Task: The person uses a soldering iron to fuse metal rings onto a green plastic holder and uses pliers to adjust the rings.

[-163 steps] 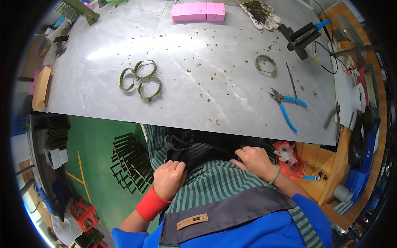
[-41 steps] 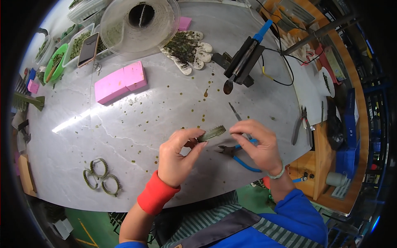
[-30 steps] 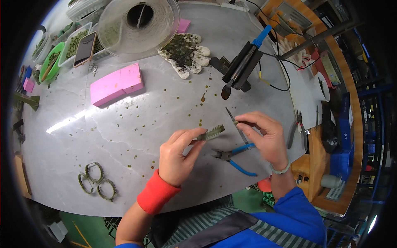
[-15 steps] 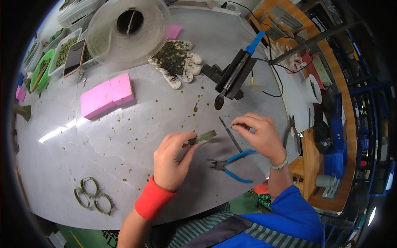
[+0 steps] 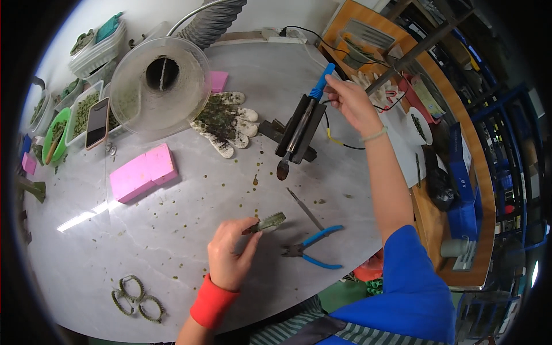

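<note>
My left hand (image 5: 233,253), with a red wristband, pinches a dark green band with a ridged edge (image 5: 268,223) above the table. My right hand (image 5: 353,103) reaches far forward, its fingers closing at the blue handle of an iron with a spoon-shaped tip (image 5: 296,133). That iron lies in a black holder (image 5: 303,123), its brown-stained tip hanging over the front. Between my hands and the holder lie a thin metal tool (image 5: 305,207) and blue-handled pliers (image 5: 305,248). Three green ridged rings (image 5: 138,298) rest touching at the lower left.
A pink block (image 5: 144,173), a stained white glove (image 5: 226,123) and a clear round hood (image 5: 123,92) on a grey hose (image 5: 215,26) stand farther off. A phone (image 5: 98,123) leans by tubs of green bits. Black cable runs along the right; green crumbs dot the table.
My right hand has left the table's front area and reached forward to the blue handle. Small green bits now lie where it was. My left hand still holds the band; the view has shifted.
</note>
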### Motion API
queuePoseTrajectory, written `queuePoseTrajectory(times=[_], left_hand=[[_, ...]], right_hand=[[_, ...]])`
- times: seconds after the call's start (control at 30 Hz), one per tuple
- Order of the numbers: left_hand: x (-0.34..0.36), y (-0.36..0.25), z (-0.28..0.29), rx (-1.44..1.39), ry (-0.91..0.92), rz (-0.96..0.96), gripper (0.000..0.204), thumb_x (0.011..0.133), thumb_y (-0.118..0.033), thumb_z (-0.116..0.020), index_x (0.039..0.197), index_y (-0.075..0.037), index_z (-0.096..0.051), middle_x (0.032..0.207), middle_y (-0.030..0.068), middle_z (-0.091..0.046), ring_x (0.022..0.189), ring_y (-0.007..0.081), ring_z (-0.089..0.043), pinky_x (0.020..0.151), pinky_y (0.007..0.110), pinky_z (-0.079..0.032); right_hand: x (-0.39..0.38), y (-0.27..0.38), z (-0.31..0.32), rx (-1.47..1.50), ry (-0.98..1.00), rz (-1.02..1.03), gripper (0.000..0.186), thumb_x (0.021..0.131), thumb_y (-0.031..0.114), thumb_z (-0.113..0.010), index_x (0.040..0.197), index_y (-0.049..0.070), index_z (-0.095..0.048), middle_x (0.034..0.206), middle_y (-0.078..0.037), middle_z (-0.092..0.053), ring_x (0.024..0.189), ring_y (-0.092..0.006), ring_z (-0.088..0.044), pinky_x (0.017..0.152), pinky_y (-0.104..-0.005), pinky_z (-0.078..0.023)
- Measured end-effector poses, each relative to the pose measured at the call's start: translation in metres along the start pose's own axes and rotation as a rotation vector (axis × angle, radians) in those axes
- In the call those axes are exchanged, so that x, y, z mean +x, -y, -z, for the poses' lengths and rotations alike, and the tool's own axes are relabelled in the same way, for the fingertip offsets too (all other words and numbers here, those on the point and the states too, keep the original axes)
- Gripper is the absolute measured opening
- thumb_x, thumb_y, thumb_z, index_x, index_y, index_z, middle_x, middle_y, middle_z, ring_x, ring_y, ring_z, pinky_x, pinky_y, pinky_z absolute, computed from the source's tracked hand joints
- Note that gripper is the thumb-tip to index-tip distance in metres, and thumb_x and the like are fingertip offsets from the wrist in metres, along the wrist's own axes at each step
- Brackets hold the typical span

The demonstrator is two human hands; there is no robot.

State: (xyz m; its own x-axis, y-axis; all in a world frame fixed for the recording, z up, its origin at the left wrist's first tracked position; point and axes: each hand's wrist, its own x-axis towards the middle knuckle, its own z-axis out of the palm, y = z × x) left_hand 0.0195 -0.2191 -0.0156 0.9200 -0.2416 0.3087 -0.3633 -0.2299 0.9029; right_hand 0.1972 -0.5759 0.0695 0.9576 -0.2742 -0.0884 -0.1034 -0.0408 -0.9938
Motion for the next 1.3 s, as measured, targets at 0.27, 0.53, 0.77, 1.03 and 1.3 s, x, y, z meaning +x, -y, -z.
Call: queuePoseTrajectory(times=[0.27, 0.53, 0.77, 1.03, 1.3], left_hand=[[-0.004, 0.000, 0.007, 0.026, 0.026, 0.011, 0.025, 0.081, 0.002, -0.077, 0.105, -0.004, -0.070, 0.095, 0.0096, -0.072, 0.087, 0.0251, -0.068, 0.077, 0.035, -0.055], [-0.005, 0.001, 0.006, 0.058, 0.056, 0.016, 0.023, 0.082, 0.004, -0.076, 0.103, 0.000, -0.070, 0.096, 0.0120, -0.072, 0.085, 0.0223, -0.070, 0.079, 0.031, -0.055], [-0.008, 0.001, 0.011, 0.034, 0.051, 0.063, 0.023, 0.083, 0.005, -0.075, 0.104, 0.001, -0.070, 0.096, 0.0125, -0.072, 0.086, 0.0227, -0.070, 0.080, 0.031, -0.055], [-0.008, 0.002, 0.009, -0.013, 0.068, 0.087, 0.026, 0.085, 0.006, -0.074, 0.110, 0.002, -0.070, 0.098, 0.0119, -0.072, 0.088, 0.0187, -0.069, 0.083, 0.031, -0.055], [-0.007, 0.005, 0.005, -0.039, -0.001, 0.075, 0.025, 0.083, 0.004, -0.075, 0.107, -0.001, -0.070, 0.093, 0.0136, -0.071, 0.084, 0.0252, -0.070, 0.078, 0.033, -0.056]], right_hand=[[0.020, 0.000, 0.013, 0.104, 0.097, -0.029, 0.014, 0.094, 0.020, -0.075, 0.095, 0.007, -0.070, 0.082, 0.002, -0.066, 0.075, -0.0074, -0.061, 0.066, -0.0235, -0.049], [0.008, -0.006, 0.008, 0.135, 0.140, -0.005, 0.020, 0.094, 0.024, -0.076, 0.097, 0.005, -0.071, 0.085, 0.002, -0.066, 0.076, -0.0072, -0.059, 0.066, -0.0236, -0.047], [-0.122, -0.019, 0.001, -0.668, 0.147, 0.155, 0.026, 0.090, 0.027, -0.076, 0.101, 0.004, -0.071, 0.085, -0.002, -0.065, 0.080, -0.0110, -0.057, 0.073, -0.0274, -0.047], [-0.218, -0.084, -0.043, -1.006, 0.305, 0.486, 0.019, 0.086, 0.014, -0.075, 0.104, 0.007, -0.071, 0.104, -0.007, -0.065, 0.107, -0.0293, -0.055, 0.095, -0.0403, -0.044], [-0.214, -0.069, 0.000, -0.853, 0.170, 0.359, 0.023, 0.088, 0.007, -0.071, 0.110, 0.001, -0.069, 0.100, -0.010, -0.065, 0.083, -0.0268, -0.065, 0.076, -0.0360, -0.053]])
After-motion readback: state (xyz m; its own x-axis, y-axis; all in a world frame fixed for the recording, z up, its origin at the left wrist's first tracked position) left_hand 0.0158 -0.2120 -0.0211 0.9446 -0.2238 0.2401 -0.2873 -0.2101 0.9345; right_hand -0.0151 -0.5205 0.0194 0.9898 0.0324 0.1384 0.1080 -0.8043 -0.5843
